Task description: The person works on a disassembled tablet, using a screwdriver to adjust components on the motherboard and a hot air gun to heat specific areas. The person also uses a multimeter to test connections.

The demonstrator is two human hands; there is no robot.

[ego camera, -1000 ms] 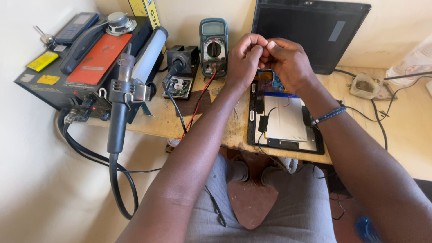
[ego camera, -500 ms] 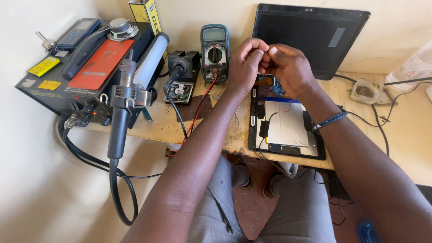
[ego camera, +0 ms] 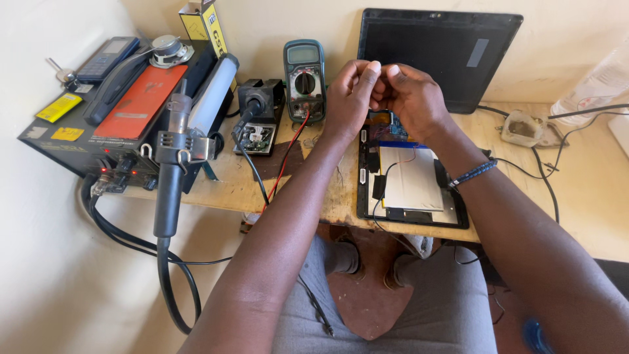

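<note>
My left hand (ego camera: 350,95) and my right hand (ego camera: 413,98) meet fingertip to fingertip above the top of an opened tablet (ego camera: 409,180) that lies on the wooden bench. Both hands have their fingers pinched together; whatever sits between them is too small to see. The tablet shows a flat silver battery (ego camera: 413,187), a blue circuit board (ego camera: 393,134) and thin wires. A beaded bracelet (ego camera: 473,174) circles my right wrist. A green multimeter (ego camera: 304,78) stands just left of my left hand, its red lead (ego camera: 285,164) running down across the bench.
A black rework station (ego camera: 98,131) with a hot-air handle (ego camera: 171,177) hanging at its front fills the left of the bench. A soldering-iron stand (ego camera: 259,115) sits beside it. A detached black tablet screen (ego camera: 439,56) leans on the wall. Cables and a small adapter (ego camera: 524,128) lie right.
Both hands have lifted slightly and stay joined over the tablet's top end. The view has shifted a little; nothing on the bench has moved.
</note>
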